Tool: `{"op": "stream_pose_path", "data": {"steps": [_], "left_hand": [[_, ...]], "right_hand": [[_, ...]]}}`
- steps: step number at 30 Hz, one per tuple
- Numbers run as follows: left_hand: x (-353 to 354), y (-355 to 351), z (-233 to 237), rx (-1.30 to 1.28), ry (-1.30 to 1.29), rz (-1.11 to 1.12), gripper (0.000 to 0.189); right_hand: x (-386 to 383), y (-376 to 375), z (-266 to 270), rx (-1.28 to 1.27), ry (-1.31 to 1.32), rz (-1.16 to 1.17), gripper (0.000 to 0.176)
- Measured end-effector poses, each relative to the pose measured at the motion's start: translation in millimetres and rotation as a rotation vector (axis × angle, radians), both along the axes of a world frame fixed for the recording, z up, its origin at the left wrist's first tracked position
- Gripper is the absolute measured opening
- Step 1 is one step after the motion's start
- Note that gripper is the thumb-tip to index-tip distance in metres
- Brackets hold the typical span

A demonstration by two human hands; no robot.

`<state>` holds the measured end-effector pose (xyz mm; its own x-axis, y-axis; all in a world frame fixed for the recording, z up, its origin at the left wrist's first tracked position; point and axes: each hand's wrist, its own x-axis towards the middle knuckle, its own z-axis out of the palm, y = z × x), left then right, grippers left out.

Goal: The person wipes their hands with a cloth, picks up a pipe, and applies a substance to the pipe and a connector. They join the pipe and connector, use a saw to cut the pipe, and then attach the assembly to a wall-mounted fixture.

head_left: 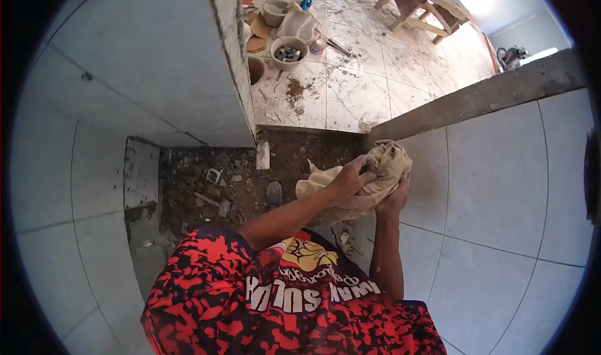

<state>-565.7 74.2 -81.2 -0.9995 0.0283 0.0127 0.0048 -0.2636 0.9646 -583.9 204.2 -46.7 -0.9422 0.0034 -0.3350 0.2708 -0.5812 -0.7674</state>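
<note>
A dusty beige cloth [391, 158] is bunched up in front of my chest, close to the tiled wall on the right. My left hand [350, 180] reaches across from the left, its fingers closed on a fold of the fabric. From the right side and below, my right hand [395, 198] grips the same bundle, with its fingers partly hidden. A loose end of the cloth hangs to the left, behind my left wrist. Whether anything is wrapped inside cannot be seen.
Rubble covers the ground below, where a hammer [223, 207] lies near a grey shoe [274, 195]. White tiled walls [488, 173] stand on both sides. Beyond a raised floor edge are a bucket of tools [290, 53], a sack [298, 25] and a wooden bench [426, 1].
</note>
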Motion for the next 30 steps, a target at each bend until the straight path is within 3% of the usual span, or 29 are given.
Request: {"op": "stream_pose_path", "data": {"steps": [3,5,6,8,12,15,17,18,21,22,23,25,27,28,30], "left_hand": [[-14,-16,9,-0.047,0.152,-0.093,0.028],[-20,-23,11,-0.318,0.304,-0.039,0.031],[-22,-27,16,-0.323,0.306,-0.043,0.031],[-22,-35,23,-0.375,0.382,-0.043,0.034],[-45,-46,12,-0.351,0.380,0.046,0.034],[-76,-61,3,-0.242,0.188,0.202,0.031],[-99,-69,10,-0.437,0.178,0.387,0.032],[-106,-66,10,-0.481,0.214,0.421,0.032],[-143,-47,-1,-0.683,0.390,0.464,0.030],[-157,-44,-5,-0.618,0.253,0.407,0.030],[-176,-48,-7,-0.638,0.243,0.423,0.030],[-200,-51,-10,-0.694,0.229,0.182,0.031],[-212,-57,-8,-0.759,0.220,0.133,0.033],[-218,-62,-5,-0.811,0.248,0.075,0.034],[-210,-75,-31,-0.720,-0.020,0.172,0.036]], "right_hand": [[-27,-4,-36,-0.066,0.097,-0.015,0.042],[-45,-4,-57,0.419,0.254,-0.050,0.042],[-51,-15,-41,0.415,0.255,-0.055,0.042],[-61,-32,-12,-0.024,-0.006,-0.027,0.043],[-92,-45,-30,-0.141,0.076,0.092,0.046],[-100,-74,-43,-0.318,0.063,0.132,0.046],[-106,-86,-56,-0.097,0.151,0.146,0.043],[-115,-98,-37,0.102,0.204,0.048,0.041],[-181,-93,-35,0.136,0.121,0.031,0.047],[-204,-96,-42,0.083,0.117,-0.040,0.041],[-228,-97,-45,0.066,0.110,-0.021,0.041],[-274,-84,-52,0.092,0.133,0.018,0.038],[-326,-70,-48,0.224,0.008,0.099,0.043],[-351,-66,-43,0.212,0.120,0.107,0.045],[-396,-52,-36,0.202,0.226,0.138,0.047]]}}
